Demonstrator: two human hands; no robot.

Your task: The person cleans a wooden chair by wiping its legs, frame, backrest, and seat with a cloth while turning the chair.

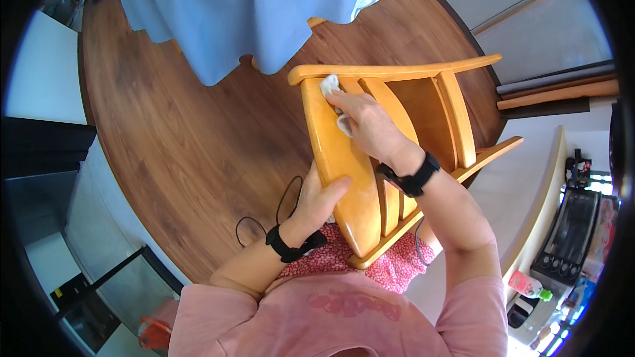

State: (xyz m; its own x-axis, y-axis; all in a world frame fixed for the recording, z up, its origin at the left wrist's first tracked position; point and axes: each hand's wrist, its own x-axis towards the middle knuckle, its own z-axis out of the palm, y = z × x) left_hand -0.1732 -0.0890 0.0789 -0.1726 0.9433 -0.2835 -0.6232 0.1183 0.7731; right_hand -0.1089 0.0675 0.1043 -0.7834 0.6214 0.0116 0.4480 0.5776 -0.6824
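Observation:
A varnished wooden chair is tilted in front of me, its broad curved top rail towards my body. My left hand grips the edge of that rail, thumb on its upper face and fingers curling under, partly hidden. In my right hand is a crumpled white cloth, pressed on the far end of the rail near the side post. Part of the cloth is hidden beneath the fingers. Slats and a flat wooden panel show beyond my right hand.
A table under a blue tablecloth stands ahead on the wood-plank floor. To the right, a counter holds a toaster oven and a pink bottle with a green cap. Thin black cables loop near my left wrist.

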